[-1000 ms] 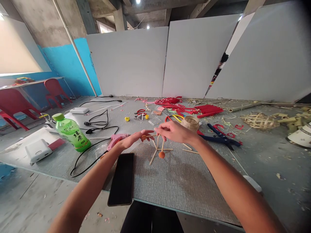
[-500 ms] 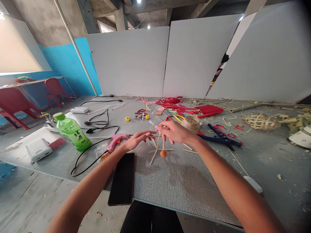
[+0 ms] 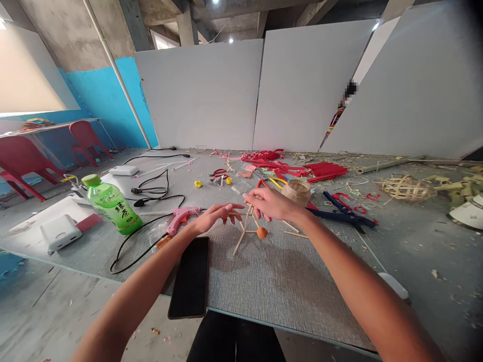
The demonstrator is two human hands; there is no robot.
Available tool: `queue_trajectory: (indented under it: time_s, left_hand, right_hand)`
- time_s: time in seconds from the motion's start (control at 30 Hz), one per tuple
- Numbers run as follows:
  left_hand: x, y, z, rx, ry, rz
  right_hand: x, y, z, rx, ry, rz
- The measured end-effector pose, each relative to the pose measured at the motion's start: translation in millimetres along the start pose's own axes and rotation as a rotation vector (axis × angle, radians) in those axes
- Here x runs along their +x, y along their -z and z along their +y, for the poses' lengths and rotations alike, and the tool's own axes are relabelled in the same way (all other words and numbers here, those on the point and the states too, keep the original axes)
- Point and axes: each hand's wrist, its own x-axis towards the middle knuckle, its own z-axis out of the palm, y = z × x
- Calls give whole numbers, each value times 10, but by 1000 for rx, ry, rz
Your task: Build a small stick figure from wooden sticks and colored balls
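Observation:
A small frame of thin wooden sticks (image 3: 238, 243) stands on the grey table in front of me, its legs splayed. My right hand (image 3: 266, 203) is closed in a pinch at the top of the frame, where several sticks meet. Below that hand, an orange ball (image 3: 261, 233) sits at the lower end of a slanting stick. My left hand (image 3: 217, 217) is at the frame's left side, its fingers closed around the end of a sideways stick. The fingers partly hide that stick and the upper joint.
Left of the frame lie a black phone (image 3: 189, 279), a pink glue gun (image 3: 181, 219) with its cable, and a green tea bottle (image 3: 111, 205). Behind and right are a jar (image 3: 296, 192), blue-handled cutters (image 3: 343, 217), red strips (image 3: 326, 171) and a woven bamboo piece (image 3: 405, 189).
The orange ball has swung right and slightly up, and its stick now slants more. Both hands have stayed almost in place.

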Motion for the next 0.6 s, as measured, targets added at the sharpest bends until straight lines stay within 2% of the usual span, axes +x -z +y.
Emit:
queue_trajectory:
  time_s: [0.4, 0.5, 0.6]
  left_hand:
    - [-10, -48, -30, -187, 38, -67]
    - [-1, -53, -61, -227, 52, -58]
    - [8, -51, -86, -230, 49, -56]
  right_hand:
    - [-20, -8, -103, 10, -54, 31]
    - [-17, 16, -41, 32, -22, 160]
    - [-75, 42, 93, 182, 28, 348]
